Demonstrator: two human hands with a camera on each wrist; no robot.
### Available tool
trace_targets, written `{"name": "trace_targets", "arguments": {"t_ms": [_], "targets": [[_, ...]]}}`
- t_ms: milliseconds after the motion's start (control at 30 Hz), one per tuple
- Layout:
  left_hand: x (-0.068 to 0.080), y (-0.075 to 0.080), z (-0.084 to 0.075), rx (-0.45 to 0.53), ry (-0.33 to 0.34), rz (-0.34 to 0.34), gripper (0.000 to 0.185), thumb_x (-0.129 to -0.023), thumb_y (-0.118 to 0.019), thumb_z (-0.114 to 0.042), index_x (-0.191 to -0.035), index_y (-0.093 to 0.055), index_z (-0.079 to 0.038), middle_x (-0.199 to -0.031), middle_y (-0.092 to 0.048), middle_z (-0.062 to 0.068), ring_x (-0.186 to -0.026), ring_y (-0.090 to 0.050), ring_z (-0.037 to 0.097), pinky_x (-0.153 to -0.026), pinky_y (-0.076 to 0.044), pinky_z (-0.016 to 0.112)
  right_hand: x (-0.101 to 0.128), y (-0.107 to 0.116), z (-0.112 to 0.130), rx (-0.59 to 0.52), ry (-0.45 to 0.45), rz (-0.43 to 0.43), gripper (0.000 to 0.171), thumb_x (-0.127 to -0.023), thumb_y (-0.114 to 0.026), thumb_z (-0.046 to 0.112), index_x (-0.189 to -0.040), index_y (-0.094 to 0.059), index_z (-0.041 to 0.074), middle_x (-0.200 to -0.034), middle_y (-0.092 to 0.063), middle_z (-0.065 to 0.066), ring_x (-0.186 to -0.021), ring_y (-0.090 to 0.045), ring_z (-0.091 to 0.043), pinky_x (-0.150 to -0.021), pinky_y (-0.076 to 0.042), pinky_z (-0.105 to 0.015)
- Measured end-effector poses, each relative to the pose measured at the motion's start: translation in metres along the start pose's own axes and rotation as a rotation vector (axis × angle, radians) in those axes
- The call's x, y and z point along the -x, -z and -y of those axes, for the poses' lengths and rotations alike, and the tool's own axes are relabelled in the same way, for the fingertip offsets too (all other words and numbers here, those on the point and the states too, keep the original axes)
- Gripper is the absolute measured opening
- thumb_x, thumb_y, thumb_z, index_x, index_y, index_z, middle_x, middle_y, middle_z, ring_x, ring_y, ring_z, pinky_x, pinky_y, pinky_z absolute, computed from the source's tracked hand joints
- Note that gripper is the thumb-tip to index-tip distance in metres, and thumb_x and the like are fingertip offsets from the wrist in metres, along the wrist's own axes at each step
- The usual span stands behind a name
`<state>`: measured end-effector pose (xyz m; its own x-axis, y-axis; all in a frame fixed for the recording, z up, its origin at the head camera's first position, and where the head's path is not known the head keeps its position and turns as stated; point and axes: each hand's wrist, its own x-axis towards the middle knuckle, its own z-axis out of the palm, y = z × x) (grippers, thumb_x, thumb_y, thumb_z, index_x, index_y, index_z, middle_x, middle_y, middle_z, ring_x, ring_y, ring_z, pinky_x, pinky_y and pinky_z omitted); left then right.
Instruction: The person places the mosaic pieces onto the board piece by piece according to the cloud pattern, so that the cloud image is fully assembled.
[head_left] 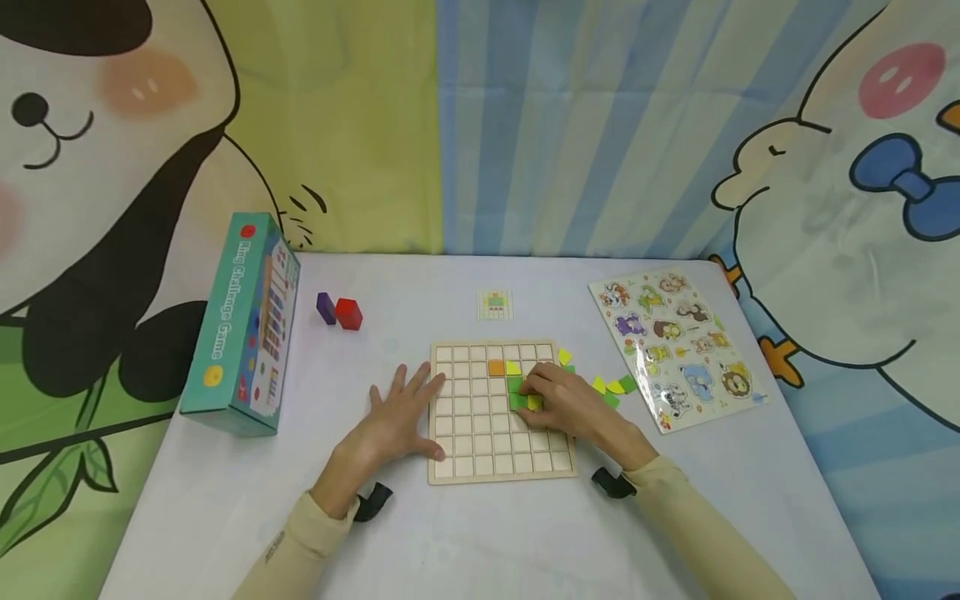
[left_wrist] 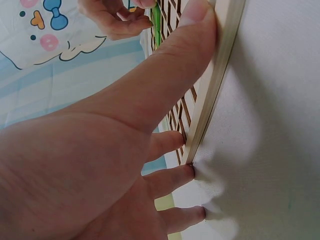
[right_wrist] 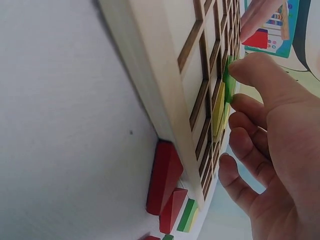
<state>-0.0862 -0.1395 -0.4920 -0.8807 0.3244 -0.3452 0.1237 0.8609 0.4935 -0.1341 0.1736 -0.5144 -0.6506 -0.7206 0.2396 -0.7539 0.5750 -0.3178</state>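
A wooden grid board (head_left: 471,442) lies on the table with several coloured tiles in its cells. An orange square tile (head_left: 497,367) and a yellow tile (head_left: 513,367) sit in the upper part. Below them, my right hand (head_left: 566,404) pinches a green tile (right_wrist: 229,82) between thumb and forefinger at the board surface. Beside it a yellow tile (right_wrist: 218,112) shows. My left hand (head_left: 397,421) is spread at the board's left edge, its thumb (left_wrist: 195,20) resting on the frame and the other fingers spread along that side.
Red pieces (right_wrist: 165,177) lie against the board's right edge, with loose green and yellow tiles (head_left: 615,387) nearby. A small pattern card (head_left: 495,305) lies behind the board. An animal sticker sheet (head_left: 675,342) is at right; red (head_left: 348,314) and purple blocks (head_left: 326,308) and a game box (head_left: 243,333) stand left.
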Motion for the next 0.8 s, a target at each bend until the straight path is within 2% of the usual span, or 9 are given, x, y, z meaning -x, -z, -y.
{"name": "trace_targets", "arguments": {"t_ms": [300,567,800], "targets": [[0.000,0.002,-0.001,0.001,-0.001,0.005,0.120,-0.064,-0.095,-0.040,-0.161,-0.029,-0.014,-0.171,-0.012,0.016,-0.155,-0.001,0.050,-0.107,-0.005,0.086,0.001,0.005,-0.001,-0.005,-0.023,-0.009,0.028,-0.082,-0.085,0.029,-0.099,-0.074,0.009,-0.098,-0.064,0.000,-0.084,-0.057,-0.009,-0.071,-0.053,-0.025],[0.001,0.003,-0.002,0.001,-0.009,-0.002,0.120,-0.064,-0.096,-0.039,-0.160,-0.030,-0.013,-0.170,-0.014,0.017,-0.155,-0.002,0.051,-0.107,-0.006,0.086,0.013,0.019,-0.010,-0.034,-0.165,0.028,0.029,-0.087,-0.081,0.030,-0.106,-0.073,0.010,-0.110,-0.064,-0.001,-0.094,-0.062,-0.015,-0.081,-0.056,-0.033],[-0.001,0.002,-0.001,0.007,-0.007,0.001,0.121,-0.063,-0.096,-0.039,-0.161,-0.029,-0.014,-0.171,-0.013,0.017,-0.155,-0.001,0.051,-0.107,-0.005,0.086,0.028,0.031,-0.022,-0.044,-0.206,-0.006,0.029,-0.087,-0.081,0.029,-0.108,-0.074,0.010,-0.107,-0.063,0.000,-0.091,-0.059,-0.013,-0.077,-0.055,-0.032]]}}
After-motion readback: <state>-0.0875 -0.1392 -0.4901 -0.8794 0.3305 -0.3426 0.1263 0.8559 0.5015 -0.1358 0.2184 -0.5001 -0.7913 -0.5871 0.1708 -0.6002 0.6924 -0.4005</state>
